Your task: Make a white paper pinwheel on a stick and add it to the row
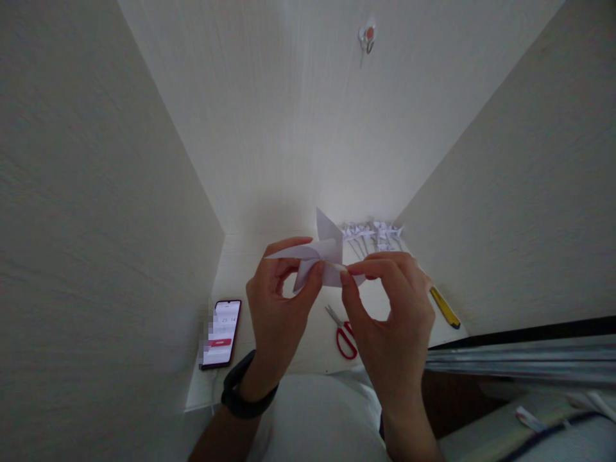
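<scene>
A folded white paper pinwheel (323, 251) is held up above a small white desk (240, 256) set in a narrow alcove. My left hand (279, 308), with a black band on its wrist, pinches the paper's left flaps between thumb and fingers. The thumb and forefinger of my right hand (389, 321) are closed on a thin stick at the paper's middle. Both hands are raised off the desk, almost touching each other.
A phone (222, 332) with a lit screen lies at the desk's left. Red-handled scissors (344, 333) lie under my hands. Several finished paper pinwheels on sticks (373, 234) lie at the back right, a yellow cutter (445, 308) beside the right wall. A hook (368, 35) hangs on the back wall.
</scene>
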`<state>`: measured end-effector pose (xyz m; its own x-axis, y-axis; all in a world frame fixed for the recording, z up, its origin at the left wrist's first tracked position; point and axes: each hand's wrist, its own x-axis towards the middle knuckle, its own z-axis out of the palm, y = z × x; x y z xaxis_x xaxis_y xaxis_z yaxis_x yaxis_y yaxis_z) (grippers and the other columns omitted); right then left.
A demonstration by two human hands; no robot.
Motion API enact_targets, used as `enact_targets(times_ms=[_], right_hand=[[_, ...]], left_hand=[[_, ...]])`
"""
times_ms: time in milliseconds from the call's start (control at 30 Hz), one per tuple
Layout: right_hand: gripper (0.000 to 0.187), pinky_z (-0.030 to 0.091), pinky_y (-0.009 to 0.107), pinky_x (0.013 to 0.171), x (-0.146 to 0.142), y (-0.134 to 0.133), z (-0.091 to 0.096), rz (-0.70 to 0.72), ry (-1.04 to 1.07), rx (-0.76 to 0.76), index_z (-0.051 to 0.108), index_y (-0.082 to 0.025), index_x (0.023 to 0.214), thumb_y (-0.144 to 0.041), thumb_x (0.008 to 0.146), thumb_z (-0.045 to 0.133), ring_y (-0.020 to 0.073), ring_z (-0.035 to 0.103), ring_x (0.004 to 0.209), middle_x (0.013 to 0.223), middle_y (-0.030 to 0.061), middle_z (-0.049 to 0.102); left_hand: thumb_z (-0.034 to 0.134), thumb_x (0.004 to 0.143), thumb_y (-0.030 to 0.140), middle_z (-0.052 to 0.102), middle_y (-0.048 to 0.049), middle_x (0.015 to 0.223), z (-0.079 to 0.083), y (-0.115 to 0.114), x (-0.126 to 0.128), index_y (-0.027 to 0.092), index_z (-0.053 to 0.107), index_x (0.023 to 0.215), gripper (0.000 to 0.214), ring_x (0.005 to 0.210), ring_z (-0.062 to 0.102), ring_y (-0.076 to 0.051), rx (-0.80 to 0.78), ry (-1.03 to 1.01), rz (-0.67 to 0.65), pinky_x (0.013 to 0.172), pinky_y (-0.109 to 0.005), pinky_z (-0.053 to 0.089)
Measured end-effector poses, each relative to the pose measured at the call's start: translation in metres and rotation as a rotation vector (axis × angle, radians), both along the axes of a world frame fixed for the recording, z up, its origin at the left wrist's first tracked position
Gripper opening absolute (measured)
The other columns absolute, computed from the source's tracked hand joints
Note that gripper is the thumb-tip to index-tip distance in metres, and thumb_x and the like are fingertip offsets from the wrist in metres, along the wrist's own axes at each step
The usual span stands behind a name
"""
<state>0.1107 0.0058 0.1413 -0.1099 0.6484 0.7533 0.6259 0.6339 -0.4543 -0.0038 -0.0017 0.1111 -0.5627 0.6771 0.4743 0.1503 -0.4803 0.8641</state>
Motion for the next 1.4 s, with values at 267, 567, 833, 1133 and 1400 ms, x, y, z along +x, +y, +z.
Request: enact_targets(times_ms=[267, 567, 833, 1133, 1400], right_hand=[[0.009, 0.032, 0.038, 0.075, -0.0006, -0.0002, 0.0022, 0.021, -0.059, -0.062, 0.058, -0.02, 0.079, -0.014, 0.085, 0.057, 0.019, 0.054, 0.075, 0.075, 0.0015, 0.058], [0.013, 0.029, 0.037, 0.074, -0.0001, -0.0016, 0.0037, 0.01, -0.085, -0.055, 0.057, -0.02, 0.075, -0.015, 0.087, 0.054, 0.0182, 0.052, 0.073, 0.073, -0.0001, 0.053], [0.012, 0.03, 0.037, 0.075, -0.0011, 0.0004, 0.0017, 0.003, -0.069, -0.075, 0.055, -0.02, 0.076, -0.016, 0.087, 0.056, 0.0182, 0.053, 0.074, 0.073, -0.001, 0.055], [0.013, 0.031, 0.036, 0.075, -0.0006, 0.0, 0.0015, 0.006, -0.039, -0.083, 0.054, -0.021, 0.076, -0.013, 0.084, 0.06, 0.0175, 0.052, 0.074, 0.074, -0.0014, 0.056], [0.015, 0.032, 0.035, 0.072, 0.0, 0.0002, 0.0011, -0.009, -0.043, -0.08, 0.056, -0.021, 0.078, -0.007, 0.079, 0.061, 0.0182, 0.053, 0.075, 0.075, -0.0015, 0.056]], left_hand=[[0.073, 0.073, 0.012, 0.07, -0.0017, 0.098, -0.0008, -0.0009, 0.0008, 0.019, 0.066, 0.088, 0.019, 0.082, 0.069, -0.012, -0.006, 0.033, 0.032, 0.071, -0.021, 0.058], [0.073, 0.075, 0.016, 0.07, -0.0029, 0.101, -0.0013, -0.0039, 0.0042, 0.02, 0.06, 0.082, 0.015, 0.089, 0.069, -0.016, -0.041, 0.14, 0.097, 0.077, -0.029, 0.057], [0.07, 0.08, 0.014, 0.073, -0.0013, 0.103, -0.0019, -0.0045, 0.0063, 0.022, 0.063, 0.092, 0.016, 0.091, 0.069, -0.015, 0.03, 0.359, 0.199, 0.077, -0.028, 0.057], [0.07, 0.08, 0.013, 0.075, 0.0005, 0.088, 0.001, -0.0057, 0.0022, 0.021, 0.069, 0.095, 0.017, 0.077, 0.07, -0.012, 0.05, 0.557, 0.29, 0.067, -0.021, 0.056], [0.071, 0.078, 0.014, 0.073, 0.0026, 0.08, 0.001, -0.0068, -0.0004, 0.02, 0.067, 0.09, 0.014, 0.067, 0.066, -0.008, 0.058, 0.56, 0.268, 0.063, -0.016, 0.053]])
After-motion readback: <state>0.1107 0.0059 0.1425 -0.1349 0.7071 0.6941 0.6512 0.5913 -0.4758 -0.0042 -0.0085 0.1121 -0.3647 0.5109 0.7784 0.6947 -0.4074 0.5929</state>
